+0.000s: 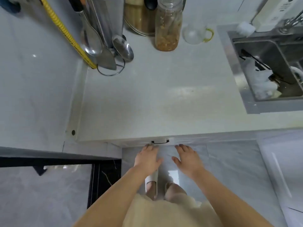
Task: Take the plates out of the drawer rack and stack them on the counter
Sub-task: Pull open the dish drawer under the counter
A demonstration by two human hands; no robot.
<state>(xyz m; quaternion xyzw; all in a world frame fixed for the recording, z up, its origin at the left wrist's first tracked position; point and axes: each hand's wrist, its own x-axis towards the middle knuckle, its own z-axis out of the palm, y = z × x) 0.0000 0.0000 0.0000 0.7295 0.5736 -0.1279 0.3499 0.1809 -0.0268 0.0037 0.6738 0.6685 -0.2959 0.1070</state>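
Two hands reach toward a pale counter (147,99) from below its front edge. Sink (268,68) at right; utensil stand (105,46) and jar (168,25) at back. Left hand (147,158) and right hand (188,159): fingers straight, released, holding nothing, fingertips just beneath the black drawer handle (160,141). Plates and rack are not visible; drawer closed.

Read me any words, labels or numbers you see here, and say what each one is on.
No text here can be read.
Yellow tape: dark markings, too blurred to read.
White appliance by the sink: small print, too blurred to read.
Jar: no label visible.
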